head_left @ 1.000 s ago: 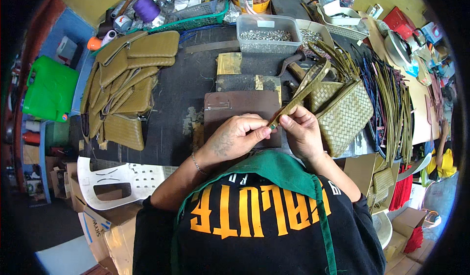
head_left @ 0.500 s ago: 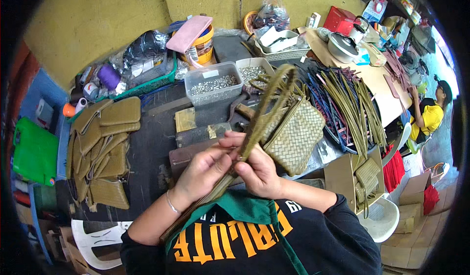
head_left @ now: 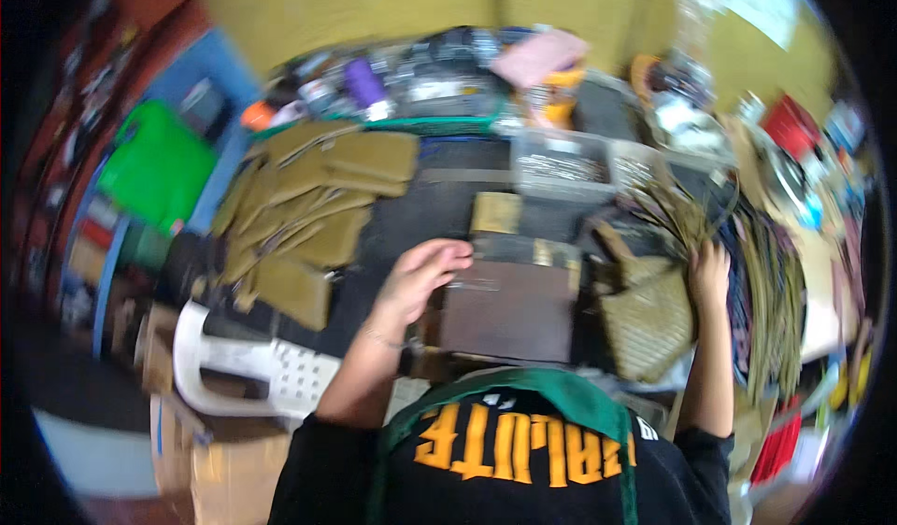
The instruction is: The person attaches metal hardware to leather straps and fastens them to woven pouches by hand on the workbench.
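Observation:
My left hand [head_left: 418, 282] hovers over the left side of a dark brown flat block [head_left: 506, 312]. Its fingers are stretched toward the right, and nothing shows in them. Far to the right, my right hand [head_left: 710, 271] is at a bunch of olive straps [head_left: 680, 215], beside an olive woven pouch [head_left: 647, 324]. Motion blur smears its fingers, so whether they grip a strap is unclear. The pouch lies tilted, its upper edge partly covered by straps.
Olive pouches [head_left: 304, 217] are piled on the dark table at left. Behind stand a clear tub [head_left: 559, 177] of small metal pieces and a green tray [head_left: 430, 125] of supplies. More long straps [head_left: 771, 310] hang at right. A white plastic chair [head_left: 201, 361] stands front left.
My hands have parted: the left moved off the strap both held, and the right went to the straps by the woven pouch. The view has swung left.

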### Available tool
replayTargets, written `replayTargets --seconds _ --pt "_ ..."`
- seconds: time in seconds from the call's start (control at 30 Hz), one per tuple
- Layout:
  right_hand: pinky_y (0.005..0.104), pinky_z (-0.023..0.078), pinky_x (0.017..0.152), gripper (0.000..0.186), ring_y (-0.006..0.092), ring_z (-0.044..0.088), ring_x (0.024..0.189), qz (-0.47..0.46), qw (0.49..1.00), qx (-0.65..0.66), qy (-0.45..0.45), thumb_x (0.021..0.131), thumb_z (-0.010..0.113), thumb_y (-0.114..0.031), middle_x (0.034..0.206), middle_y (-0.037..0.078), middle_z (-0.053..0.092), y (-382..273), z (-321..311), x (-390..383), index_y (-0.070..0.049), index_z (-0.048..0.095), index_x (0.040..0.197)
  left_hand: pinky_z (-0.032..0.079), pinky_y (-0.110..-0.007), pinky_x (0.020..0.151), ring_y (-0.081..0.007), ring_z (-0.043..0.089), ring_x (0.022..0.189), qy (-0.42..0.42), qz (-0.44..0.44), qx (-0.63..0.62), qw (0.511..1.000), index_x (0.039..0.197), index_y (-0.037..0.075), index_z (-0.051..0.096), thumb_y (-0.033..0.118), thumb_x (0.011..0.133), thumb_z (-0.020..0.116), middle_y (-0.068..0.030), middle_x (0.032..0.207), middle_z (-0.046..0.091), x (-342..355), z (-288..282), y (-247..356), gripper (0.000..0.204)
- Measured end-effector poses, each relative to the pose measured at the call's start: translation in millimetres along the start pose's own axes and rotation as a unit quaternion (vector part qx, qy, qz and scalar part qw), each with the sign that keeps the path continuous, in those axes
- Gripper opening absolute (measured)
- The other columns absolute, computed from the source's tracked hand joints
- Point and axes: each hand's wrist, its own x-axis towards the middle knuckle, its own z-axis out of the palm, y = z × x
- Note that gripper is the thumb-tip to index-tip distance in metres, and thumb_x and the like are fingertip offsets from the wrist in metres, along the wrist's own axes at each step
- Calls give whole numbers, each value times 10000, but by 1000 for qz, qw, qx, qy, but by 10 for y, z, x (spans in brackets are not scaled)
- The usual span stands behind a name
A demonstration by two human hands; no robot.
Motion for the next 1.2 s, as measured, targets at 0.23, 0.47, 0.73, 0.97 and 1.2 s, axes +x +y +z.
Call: replayTargets --seconds 0.23,0.47,0.73,0.97,1.2 --pt "385 393 755 323 369 491 886 123 966 219 -61 831 434 -252 949 214 537 -210 131 -145 23 500 987 408 -231 723 -113 515 860 250 39 77 965 956 29 553 177 795 557 -49 901 573 151 -964 -414 219" --pt "285 370 825 347 225 495 930 159 914 374 -14 890 360 -247 1035 157 513 206 109 -124 34 459 1067 363 -406 848 -300 445 1027 426 267 497 707 830 45 601 197 712 582 -137 1083 498 731 -1541 296 193" --pt "305 310 928 386 212 459 1022 256 832 487 63 903 316 -258 1082 159 491 442 -439 -72 52 429 1106 118 -564 963 -268 59 1266 327 -30 724 607 1042 106 540 300 719 581 -54 1353 177 1444 -2294 673 378" --pt "293 357 851 363 187 500 955 252 878 407 -19 897 326 -255 1010 119 545 700 -586 -205 29 509 1031 297 -501 890 -292 369 1130 311 -211 705 602 1111 85 469 179 756 520 -108 1212 410 1747 -2494 650 370" --pt "286 367 834 227 195 485 939 130 942 302 -66 835 452 -89 990 126 527 213 -917 53 39 488 1018 423 -411 697 -279 547 817 356 169 719 573 919 58 518 131 786 433 -126 923 542 1251 -1863 1087 173"
